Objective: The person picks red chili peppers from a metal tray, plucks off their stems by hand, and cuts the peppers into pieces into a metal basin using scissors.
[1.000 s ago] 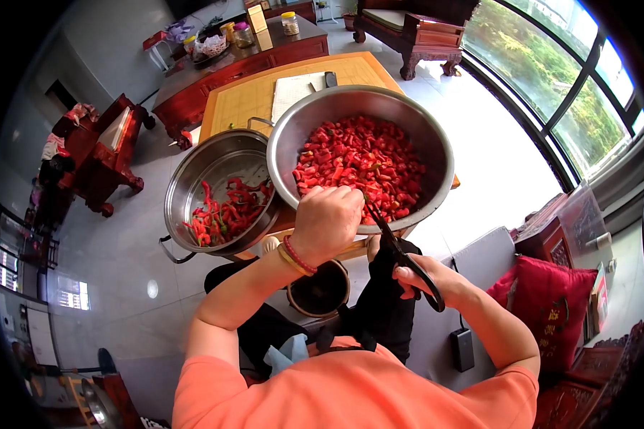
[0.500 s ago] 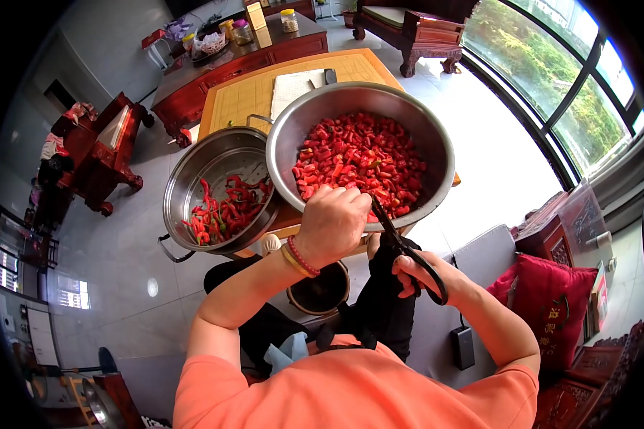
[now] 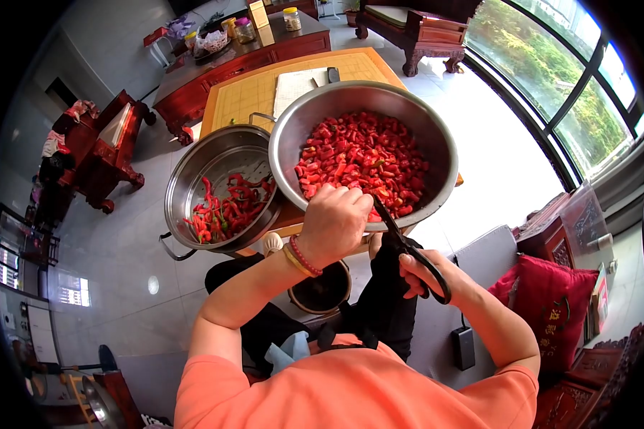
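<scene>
My left hand [image 3: 338,220] is closed at the near rim of a large metal basin [image 3: 436,171]; whatever its fingers hold is hidden beneath them. Cut red chili pieces [image 3: 361,154] cover the basin's bottom. My right hand [image 3: 433,272] grips black scissors [image 3: 406,244] by the handles, the blades reaching up to my left fingertips over the basin's near edge. To the left, a metal pot [image 3: 182,179] with side handles contains whole red chilies [image 3: 225,211], a few greenish. My left hand is nearer to this pot than my right.
Under both vessels stands a wooden table [image 3: 243,93] bearing a white sheet [image 3: 297,87] and a dark-handled knife [image 3: 332,74]. A dark round bin [image 3: 320,292] sits between my legs. To my right are a red cushion [image 3: 547,307] and a black box-shaped device [image 3: 463,347].
The view shifts very slightly. Both hands and the scissors keep nearly the same place at the basin's near rim.
</scene>
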Demonstrator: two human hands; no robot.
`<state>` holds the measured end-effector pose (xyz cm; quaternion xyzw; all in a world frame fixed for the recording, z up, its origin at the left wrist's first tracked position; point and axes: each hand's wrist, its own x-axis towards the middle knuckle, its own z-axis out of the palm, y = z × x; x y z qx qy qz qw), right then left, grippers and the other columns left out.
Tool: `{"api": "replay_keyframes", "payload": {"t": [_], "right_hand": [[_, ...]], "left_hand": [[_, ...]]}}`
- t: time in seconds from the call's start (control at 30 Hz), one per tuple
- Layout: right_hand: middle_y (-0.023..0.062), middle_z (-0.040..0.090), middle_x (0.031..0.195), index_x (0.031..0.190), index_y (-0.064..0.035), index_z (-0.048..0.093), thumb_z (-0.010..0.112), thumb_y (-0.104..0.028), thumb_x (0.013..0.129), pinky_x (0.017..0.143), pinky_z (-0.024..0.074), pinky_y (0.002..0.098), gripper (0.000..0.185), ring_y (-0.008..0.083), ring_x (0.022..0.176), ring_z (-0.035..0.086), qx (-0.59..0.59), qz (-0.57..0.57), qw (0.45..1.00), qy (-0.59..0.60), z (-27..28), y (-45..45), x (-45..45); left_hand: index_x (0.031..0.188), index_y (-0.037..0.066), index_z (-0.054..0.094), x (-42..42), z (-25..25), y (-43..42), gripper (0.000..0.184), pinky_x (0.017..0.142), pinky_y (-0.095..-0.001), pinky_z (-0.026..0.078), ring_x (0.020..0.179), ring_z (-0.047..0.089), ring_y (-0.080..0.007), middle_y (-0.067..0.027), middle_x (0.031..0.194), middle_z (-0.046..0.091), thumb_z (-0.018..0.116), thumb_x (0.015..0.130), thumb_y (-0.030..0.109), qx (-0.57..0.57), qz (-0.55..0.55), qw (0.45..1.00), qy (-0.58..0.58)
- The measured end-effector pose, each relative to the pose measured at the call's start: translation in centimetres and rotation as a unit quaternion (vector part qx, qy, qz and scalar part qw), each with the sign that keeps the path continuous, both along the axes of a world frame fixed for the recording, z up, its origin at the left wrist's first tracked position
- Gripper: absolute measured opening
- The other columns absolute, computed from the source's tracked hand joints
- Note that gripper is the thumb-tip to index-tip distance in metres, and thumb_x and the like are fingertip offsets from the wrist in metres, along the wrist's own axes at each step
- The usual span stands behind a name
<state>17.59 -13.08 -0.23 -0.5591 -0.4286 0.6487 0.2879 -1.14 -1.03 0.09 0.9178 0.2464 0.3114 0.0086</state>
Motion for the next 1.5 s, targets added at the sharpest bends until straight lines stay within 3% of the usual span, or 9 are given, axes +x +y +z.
{"api": "replay_keyframes", "payload": {"t": [0.27,0.43,0.6,0.8,0.87,1.07,1.1,1.33,1.5], "right_hand": [[0.0,0.042,0.05,0.077,-0.0009,0.053,0.05,-0.044,0.09,0.052,0.0508,0.0288,0.045,0.0081,0.044,0.044,-0.017,0.005,0.998,-0.068,0.2,0.7,0.2],[0.0017,0.044,0.056,0.082,0.002,0.053,0.05,-0.049,0.088,0.054,0.0514,0.0289,0.052,0.0095,0.048,0.046,0.008,-0.033,0.999,0.013,-0.4,1.1,0.5],[0.003,0.044,0.059,0.085,0.0025,0.053,0.049,-0.045,0.089,0.058,0.0523,0.0324,0.048,0.012,0.051,0.045,0.014,-0.018,0.998,0.057,-1.4,1.1,1.1],[0.0022,0.043,0.057,0.087,0.0008,0.051,0.046,-0.044,0.09,0.055,0.0528,0.0302,0.046,0.0106,0.047,0.043,0.037,-0.059,0.993,0.099,-2.6,0.8,1.2],[0.0017,0.043,0.057,0.086,0.0004,0.051,0.046,-0.047,0.09,0.053,0.0528,0.0296,0.048,0.0098,0.048,0.044,0.054,-0.053,0.993,0.095,-2.9,1.0,1.4],[0.0012,0.042,0.056,0.085,0.0001,0.051,0.045,-0.05,0.089,0.051,0.0531,0.0292,0.05,0.009,0.048,0.045,0.074,-0.074,0.991,0.085,-2.3,0.9,1.2],[0.0011,0.042,0.058,0.087,-0.0009,0.05,0.038,-0.043,0.094,0.049,0.0509,0.0273,0.045,0.0103,0.05,0.044,0.079,-0.066,0.99,0.092,-2.5,0.7,1.3],[0.0007,0.041,0.057,0.086,-0.0019,0.05,0.037,-0.046,0.094,0.05,0.0498,0.0269,0.046,0.0101,0.05,0.044,0.08,-0.08,0.989,0.097,-2.2,-0.1,1.6],[0.0008,0.041,0.057,0.086,-0.0015,0.049,0.041,-0.046,0.092,0.052,0.0509,0.0275,0.046,0.0098,0.05,0.044,0.079,-0.112,0.984,0.113,-2.0,-0.7,2.0]], "left_hand": [[0.071,0.007,0.051,-0.6,-0.7,0.8,0.006,0.058,-0.0357,0.04,0.064,0.052,-0.0249,-0.0071,0.063,0.048,0.056,0.074,0.005,0.015,-0.029,0.999,0.0],[0.083,0.003,0.057,-1.9,-1.3,-0.2,0.005,0.057,-0.037,0.042,0.062,0.053,-0.0291,-0.0101,0.068,0.051,0.056,0.079,0.005,-0.081,-0.055,0.993,-0.06],[0.081,0.005,0.057,-4.9,-1.6,-3.0,0.007,0.055,-0.0349,0.041,0.058,0.052,-0.0262,-0.0083,0.067,0.052,0.059,0.078,0.011,-0.026,-0.051,0.997,-0.059],[0.094,0.01,0.058,-9.3,-9.1,-5.4,0.021,0.061,-0.0359,0.048,0.071,0.06,-0.0237,-0.0068,0.075,0.057,0.062,0.077,0.022,-0.152,0.004,0.977,0.153],[0.091,0.01,0.059,-10.9,-8.5,-5.2,0.017,0.063,-0.0355,0.048,0.072,0.06,-0.0239,-0.0064,0.077,0.057,0.06,0.078,0.022,-0.188,0.006,0.971,0.15],[0.08,0.007,0.062,-15.0,-0.3,1.2,0.009,0.059,-0.035,0.046,0.07,0.058,-0.0254,-0.0081,0.074,0.054,0.058,0.08,0.015,-0.137,0.1,0.985,0.025],[0.081,0.007,0.062,-15.5,0.3,3.0,0.008,0.061,-0.035,0.046,0.07,0.058,-0.0254,-0.0081,0.076,0.054,0.058,0.08,0.014,-0.084,0.096,0.991,0.029],[0.08,0.009,0.06,-19.6,-4.2,15.3,0.006,0.072,-0.0385,0.049,0.087,0.057,-0.028,-0.0094,0.084,0.055,0.057,0.077,0.012,-0.037,0.315,0.913,0.257],[0.079,0.01,0.062,-16.4,-6.3,16.7,0.01,0.075,-0.0401,0.05,0.092,0.057,-0.0283,-0.0113,0.087,0.057,0.054,0.079,0.015,-0.027,0.241,0.936,0.256]]}}
